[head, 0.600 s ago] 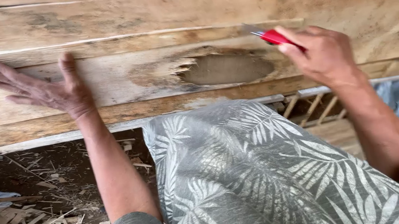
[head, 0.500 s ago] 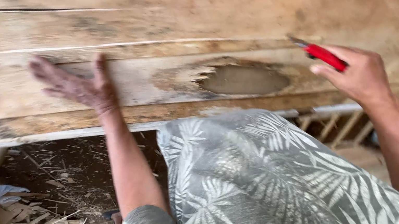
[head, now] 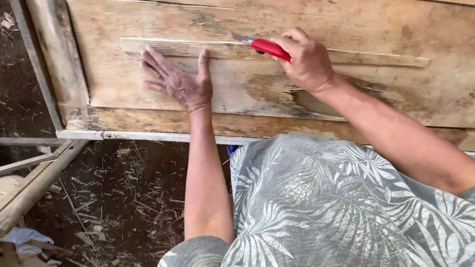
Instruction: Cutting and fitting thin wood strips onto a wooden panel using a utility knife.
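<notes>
Now | left hand (head: 180, 82) flat, open on plank (head: 428, 67) | right hand (head: 307, 61) grips red knife (head: 267, 48) beside it

open: bare plank (head: 457, 50) to the right of my right hand (head: 307, 61) | blocked: thin strip (head: 377, 58) crosses it; my left hand (head: 180, 82) flat just left | edge: upright post (head: 53, 54) at far left

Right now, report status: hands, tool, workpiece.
Left hand flat, fingers spread, on wooden panel. Right hand gripping red-handled knife, blade at thin wood strip. Nothing on the panel in the blade's way.
</notes>
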